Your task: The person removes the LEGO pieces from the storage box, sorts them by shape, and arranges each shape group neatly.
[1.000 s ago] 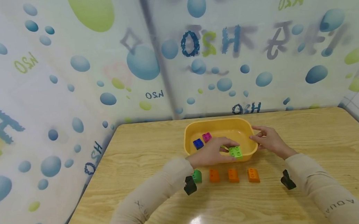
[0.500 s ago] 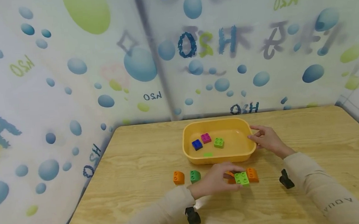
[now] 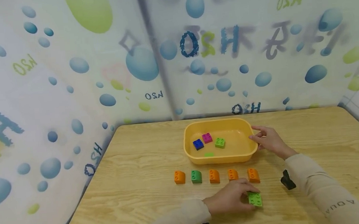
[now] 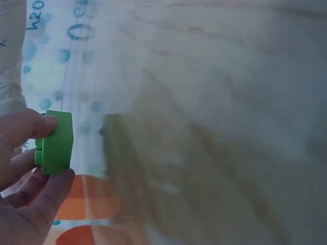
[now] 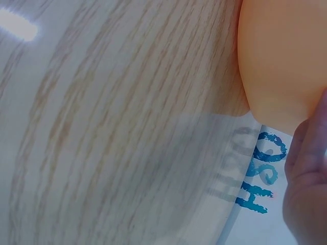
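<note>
Near the front right of the brick row, my left hand [image 3: 230,197] pinches a light green toy brick [image 3: 255,199] between thumb and fingers, its studs facing up. The left wrist view shows this brick [image 4: 57,143] from the side, close over the table. My right hand [image 3: 271,143] grips the right rim of a yellow plastic tub [image 3: 220,159], thumb at the rim and fingers outside. Inside the tub lie a blue brick [image 3: 198,144], a magenta brick [image 3: 207,138] and another light green brick [image 3: 220,143].
In front of the tub stands a row of curved-top bricks: orange [image 3: 179,177], dark green [image 3: 196,176], then orange ones [image 3: 214,176], the rightmost orange brick [image 3: 253,175] just behind the held one. A patterned wall [image 3: 170,74] borders the wooden table [image 3: 139,156] at the back.
My left hand has carried the light green brick from over the tub's front rim, across the row, to the table area in front of it. The right hand stays at the tub.
</note>
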### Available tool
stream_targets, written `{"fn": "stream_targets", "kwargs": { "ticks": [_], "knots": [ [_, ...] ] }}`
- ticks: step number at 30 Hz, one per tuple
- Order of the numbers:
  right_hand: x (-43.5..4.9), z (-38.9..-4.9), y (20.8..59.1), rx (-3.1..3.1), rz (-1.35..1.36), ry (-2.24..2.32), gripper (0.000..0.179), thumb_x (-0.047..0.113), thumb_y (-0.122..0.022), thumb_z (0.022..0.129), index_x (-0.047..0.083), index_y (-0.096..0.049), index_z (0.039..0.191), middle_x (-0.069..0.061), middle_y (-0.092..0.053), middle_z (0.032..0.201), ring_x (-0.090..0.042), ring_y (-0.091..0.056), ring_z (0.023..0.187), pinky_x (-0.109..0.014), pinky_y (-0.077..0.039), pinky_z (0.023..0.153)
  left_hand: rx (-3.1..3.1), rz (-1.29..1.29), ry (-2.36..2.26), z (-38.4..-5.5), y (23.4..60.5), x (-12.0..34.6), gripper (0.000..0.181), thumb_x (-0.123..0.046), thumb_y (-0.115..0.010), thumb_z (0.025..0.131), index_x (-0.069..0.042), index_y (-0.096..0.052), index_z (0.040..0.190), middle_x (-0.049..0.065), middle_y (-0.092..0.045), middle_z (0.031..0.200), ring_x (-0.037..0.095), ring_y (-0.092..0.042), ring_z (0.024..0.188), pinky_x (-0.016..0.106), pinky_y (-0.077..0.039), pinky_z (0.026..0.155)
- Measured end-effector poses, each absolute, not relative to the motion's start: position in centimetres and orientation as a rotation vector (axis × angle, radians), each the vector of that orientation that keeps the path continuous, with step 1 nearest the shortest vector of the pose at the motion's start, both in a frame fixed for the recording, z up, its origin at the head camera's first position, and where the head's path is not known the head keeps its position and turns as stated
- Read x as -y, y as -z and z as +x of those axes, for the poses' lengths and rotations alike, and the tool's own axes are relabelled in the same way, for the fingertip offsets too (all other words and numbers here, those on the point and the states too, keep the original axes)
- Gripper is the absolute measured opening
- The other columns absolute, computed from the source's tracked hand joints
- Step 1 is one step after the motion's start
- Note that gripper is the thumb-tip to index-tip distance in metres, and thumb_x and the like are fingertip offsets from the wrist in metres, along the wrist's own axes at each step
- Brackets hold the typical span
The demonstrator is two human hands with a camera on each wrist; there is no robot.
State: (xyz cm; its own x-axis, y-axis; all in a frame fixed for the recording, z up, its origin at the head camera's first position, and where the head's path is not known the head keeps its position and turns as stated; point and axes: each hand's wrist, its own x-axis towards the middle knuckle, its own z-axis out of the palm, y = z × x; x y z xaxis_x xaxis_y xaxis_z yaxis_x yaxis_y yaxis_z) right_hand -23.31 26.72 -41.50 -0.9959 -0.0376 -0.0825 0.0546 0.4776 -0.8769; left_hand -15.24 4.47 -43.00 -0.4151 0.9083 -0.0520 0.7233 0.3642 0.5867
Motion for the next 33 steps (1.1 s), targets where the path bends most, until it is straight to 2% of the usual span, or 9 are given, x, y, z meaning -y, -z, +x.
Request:
{"fn": "stream_targets", "kwargs": {
  "ticks": [6, 21, 27, 33],
  "knots": [
    [-26.7, -23.3, 41.4, -2.608, 0.003, 1.574, 0.061, 0.020, -0.056, 0.088, -0.008, -0.028, 0.134, -0.023, -0.053, 0.093, -0.018, -0.059, 0.065, -0.032, -0.052, 0.060, -2.262, 1.396, -0.685, -15.0, 43.8, -5.4, 0.038, -0.026, -0.066, 0.080, -0.015, -0.058, 0.116, -0.012, -0.053, 0.108, -0.009, -0.043, 0.093, 0.004, -0.032, 0.078],
    [-26.7, -23.3, 41.5, -2.620, 0.000, 1.568, 0.061, 0.021, -0.056, 0.088, -0.007, -0.028, 0.134, -0.023, -0.053, 0.094, -0.018, -0.059, 0.064, -0.032, -0.052, 0.060, -2.291, 1.231, -0.786, -14.8, 43.5, -5.2, 0.042, -0.026, -0.071, 0.075, -0.013, -0.059, 0.113, -0.015, -0.056, 0.101, -0.009, -0.047, 0.086, 0.006, -0.037, 0.074],
    [-26.9, -23.3, 41.3, -2.631, -0.005, 1.552, 0.061, 0.022, -0.056, 0.088, -0.008, -0.028, 0.134, -0.023, -0.053, 0.093, -0.018, -0.058, 0.064, -0.031, -0.052, 0.059, -2.243, 1.197, -0.884, -15.0, 43.6, -5.0, 0.036, -0.021, -0.070, 0.076, -0.009, -0.061, 0.109, -0.013, -0.058, 0.094, -0.009, -0.049, 0.080, 0.006, -0.039, 0.069],
    [-26.8, -23.3, 41.3, -2.619, 0.011, 1.551, 0.061, 0.020, -0.056, 0.088, -0.007, -0.027, 0.134, -0.023, -0.052, 0.094, -0.019, -0.058, 0.066, -0.028, -0.052, 0.059, -2.265, 1.232, -0.822, -14.7, 43.7, -5.6, 0.032, -0.021, -0.069, 0.077, -0.011, -0.062, 0.107, -0.014, -0.060, 0.096, -0.010, -0.048, 0.081, 0.005, -0.038, 0.069]
  ]
}}
